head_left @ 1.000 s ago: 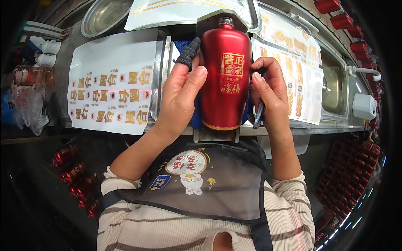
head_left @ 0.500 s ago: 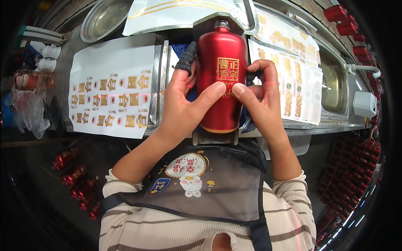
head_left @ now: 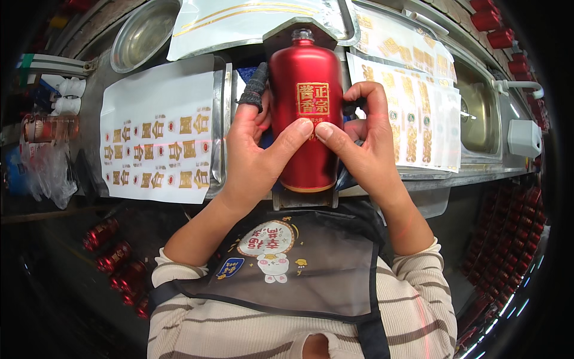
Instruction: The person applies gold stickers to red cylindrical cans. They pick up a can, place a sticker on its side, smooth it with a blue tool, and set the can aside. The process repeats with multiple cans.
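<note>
A glossy red bottle with a bare glass neck lies on its back, neck pointing away from me, in a metal cradle. Gold square lettering sits on its front, with smaller gold print partly covered by my thumbs. My left hand is along the bottle's left side, thumb pressed on the front; a dark knitted cover wraps its index finger. On the other side, my right hand presses its thumb beside the left one, its index finger bent near the bottle's edge.
White sheets of gold decals lie left and right of the bottle. A metal bowl stands at the far left, a sink at the right. Red bottles stand low at left and right. A clear plastic bag hangs left.
The whole view has shifted slightly, so bottle and hands appear a little further left. Both thumbs stay pressed on the front and now cover more of the small gold print.
</note>
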The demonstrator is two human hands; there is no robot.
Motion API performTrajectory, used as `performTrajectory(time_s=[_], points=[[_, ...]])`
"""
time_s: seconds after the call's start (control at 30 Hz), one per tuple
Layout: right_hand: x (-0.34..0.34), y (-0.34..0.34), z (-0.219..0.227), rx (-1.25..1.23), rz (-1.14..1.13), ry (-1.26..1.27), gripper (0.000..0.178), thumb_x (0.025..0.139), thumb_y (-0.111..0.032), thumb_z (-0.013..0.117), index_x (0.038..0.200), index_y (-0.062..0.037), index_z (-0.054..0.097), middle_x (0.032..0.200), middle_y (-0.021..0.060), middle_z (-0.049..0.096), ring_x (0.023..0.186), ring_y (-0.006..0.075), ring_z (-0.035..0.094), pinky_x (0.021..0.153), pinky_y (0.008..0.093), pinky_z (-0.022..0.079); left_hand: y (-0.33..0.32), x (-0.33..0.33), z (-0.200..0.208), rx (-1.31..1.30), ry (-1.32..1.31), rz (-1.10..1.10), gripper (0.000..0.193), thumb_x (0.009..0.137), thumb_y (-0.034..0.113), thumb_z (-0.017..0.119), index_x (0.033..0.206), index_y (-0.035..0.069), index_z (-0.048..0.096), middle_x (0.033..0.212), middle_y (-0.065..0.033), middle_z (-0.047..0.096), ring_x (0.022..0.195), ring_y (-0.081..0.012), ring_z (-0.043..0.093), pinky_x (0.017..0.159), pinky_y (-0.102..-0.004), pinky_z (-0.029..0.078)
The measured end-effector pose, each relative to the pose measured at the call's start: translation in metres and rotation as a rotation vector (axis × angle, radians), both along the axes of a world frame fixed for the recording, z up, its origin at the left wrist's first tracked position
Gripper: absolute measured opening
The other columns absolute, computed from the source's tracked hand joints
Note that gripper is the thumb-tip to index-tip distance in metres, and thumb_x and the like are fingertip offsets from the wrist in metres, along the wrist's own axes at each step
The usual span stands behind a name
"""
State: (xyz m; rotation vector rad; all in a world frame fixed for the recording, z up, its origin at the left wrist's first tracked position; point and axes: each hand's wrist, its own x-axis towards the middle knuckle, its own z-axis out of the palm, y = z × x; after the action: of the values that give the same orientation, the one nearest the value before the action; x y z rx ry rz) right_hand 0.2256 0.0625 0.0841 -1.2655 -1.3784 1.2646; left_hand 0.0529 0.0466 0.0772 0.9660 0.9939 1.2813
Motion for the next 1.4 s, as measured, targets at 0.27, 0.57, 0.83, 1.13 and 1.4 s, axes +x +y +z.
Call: performTrajectory(time_s=[0.27,0.57,0.83,1.13,1.4], points=[[0.001,0.001,-0.005,0.004,-0.012,-0.008,0.054,0.080,-0.027,0.080,0.113,-0.0032,0.045,0.104,0.0097,0.055,0.082,0.0122,0.055,0.067,0.0254,0.047,0.000,0.005,0.003,0.026,-0.031,0.038,0.065,0.089,0.006,0.071,0.142,-0.006,0.037,0.132,-0.0173,0.056,0.118,-0.0183,0.058,0.099,-0.0321,0.049],[-0.002,0.001,-0.001,-0.007,-0.011,0.056,0.046,0.085,-0.021,0.076,0.111,-0.0004,0.044,0.101,0.0120,0.057,0.072,0.0096,0.063,0.058,0.0222,0.048,-0.001,0.005,0.000,-0.001,-0.024,0.027,0.057,0.089,0.010,0.073,0.135,-0.006,0.043,0.125,-0.0165,0.060,0.112,-0.0165,0.060,0.095,-0.0306,0.051],[-0.006,0.002,-0.003,-0.019,-0.046,0.105,0.035,0.086,-0.020,0.074,0.105,-0.0017,0.050,0.093,0.0065,0.058,0.062,0.0029,0.052,0.053,0.0194,0.040,0.000,0.000,-0.002,0.035,0.010,0.024,0.058,0.089,0.011,0.074,0.135,-0.006,0.043,0.125,-0.0161,0.060,0.111,-0.0172,0.060,0.095,-0.0311,0.051],[0.051,0.027,-0.011,-0.340,-0.220,0.543,0.031,0.083,-0.003,0.065,0.113,-0.0075,0.058,0.089,0.0021,0.058,0.085,0.0109,0.057,0.071,0.0264,0.050,-0.017,-0.004,-0.007,-0.108,0.252,-0.017,0.071,0.083,0.016,0.073,0.142,-0.001,0.036,0.139,-0.0181,0.049,0.126,-0.0251,0.051,0.109,-0.0396,0.037],[0.013,0.034,0.035,0.733,0.179,-0.205,0.026,0.080,-0.004,0.071,0.103,-0.0026,0.059,0.089,0.0155,0.059,0.083,0.0359,0.061,0.074,0.0404,0.051,-0.014,0.005,0.007,-0.008,0.181,0.028,0.062,0.085,0.010,0.073,0.137,-0.002,0.041,0.130,-0.0144,0.055,0.118,-0.0206,0.056,0.103,-0.0350,0.043]])
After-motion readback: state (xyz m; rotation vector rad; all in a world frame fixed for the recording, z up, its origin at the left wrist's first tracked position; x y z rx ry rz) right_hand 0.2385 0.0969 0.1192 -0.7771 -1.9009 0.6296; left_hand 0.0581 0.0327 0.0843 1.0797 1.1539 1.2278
